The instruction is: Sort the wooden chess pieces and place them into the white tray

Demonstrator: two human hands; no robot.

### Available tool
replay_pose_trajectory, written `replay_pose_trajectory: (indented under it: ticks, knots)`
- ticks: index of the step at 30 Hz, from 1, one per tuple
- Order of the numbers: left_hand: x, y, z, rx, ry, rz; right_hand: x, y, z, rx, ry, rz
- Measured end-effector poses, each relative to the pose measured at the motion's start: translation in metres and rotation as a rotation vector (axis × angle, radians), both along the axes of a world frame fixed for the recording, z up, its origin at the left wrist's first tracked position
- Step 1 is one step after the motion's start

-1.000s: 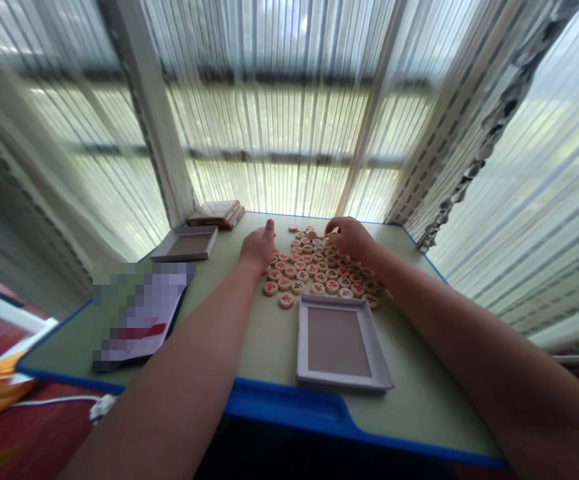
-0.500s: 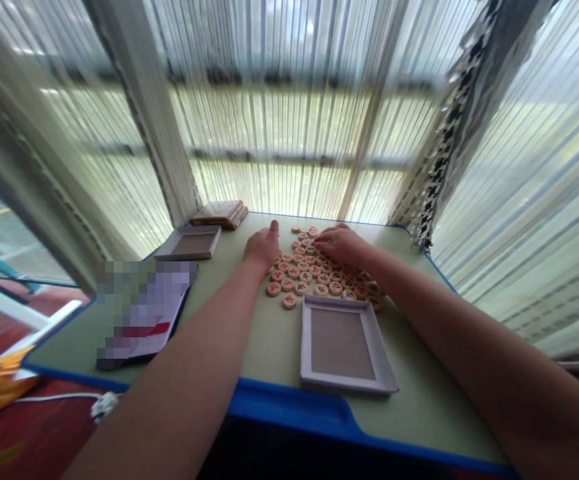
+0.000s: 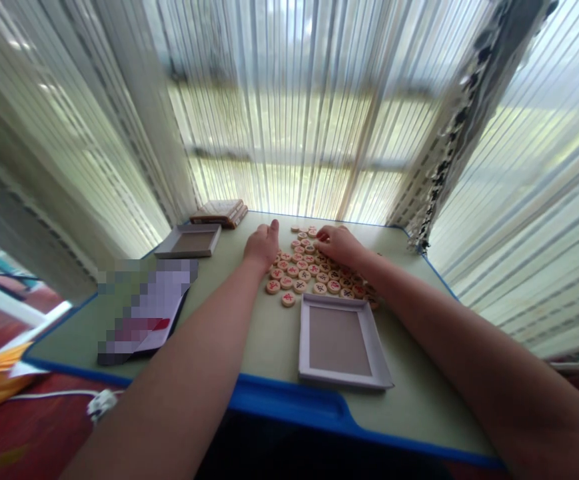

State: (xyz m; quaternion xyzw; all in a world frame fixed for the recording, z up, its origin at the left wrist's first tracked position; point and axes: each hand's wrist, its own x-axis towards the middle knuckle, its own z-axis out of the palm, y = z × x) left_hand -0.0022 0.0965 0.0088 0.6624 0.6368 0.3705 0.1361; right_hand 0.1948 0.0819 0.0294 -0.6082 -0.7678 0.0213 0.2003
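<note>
Many round wooden Chinese chess pieces [image 3: 303, 274] lie face up in a loose cluster on the pale green table, with red or dark characters. My left hand [image 3: 262, 246] rests on its edge along the cluster's left side, thumb up and apart; its other fingers are mostly hidden behind the palm. Over the cluster's far right part is my right hand [image 3: 339, 244], fingers bent and slightly apart, close above the pieces. No piece shows in its grip. My right forearm covers some pieces. A shallow open box tray [image 3: 305, 340] sits just in front of the cluster.
A second shallow box part [image 3: 166, 251] lies at the table's back left, beside stacked books [image 3: 214, 211]. A partly blurred flat item [image 3: 162, 303] lies left of my left forearm. A blue rim [image 3: 289, 404] edges the table [image 3: 264, 347]. String curtains [image 3: 289, 120] hang behind.
My right hand has drawn its fingers in, from lying flatter over the pieces to more bent. The left hand stays in place. The view has shifted slightly.
</note>
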Motion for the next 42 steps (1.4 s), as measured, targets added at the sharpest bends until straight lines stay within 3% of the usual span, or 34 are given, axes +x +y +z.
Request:
replay_pose_trajectory:
  ticks: [5,8,11,18,24,31,42]
  knots:
    - [0.0,-0.001,0.0,0.008,-0.003,-0.01,0.0,0.002,-0.002,0.103,0.121,0.017]
    - [0.0,0.0,0.0,0.002,0.004,-0.005,-0.002,0.002,-0.002,0.174,0.066,0.101]
    - [0.0,0.001,-0.001,0.006,0.008,-0.009,-0.003,0.0,0.001,0.141,-0.033,0.163]
    - [0.0,0.002,-0.003,0.008,-0.002,-0.011,0.01,0.005,-0.002,0.194,-0.086,0.037]
    - [0.0,0.001,-0.002,0.016,-0.008,-0.018,0.022,0.012,-0.003,0.107,-0.152,0.03]
    - [0.0,0.0,-0.002,0.018,-0.002,-0.016,0.021,0.014,-0.005,0.09,-0.15,0.012]
    - [-0.001,-0.001,0.001,0.001,0.043,-0.03,0.012,0.012,-0.007,0.015,-0.039,-0.165]
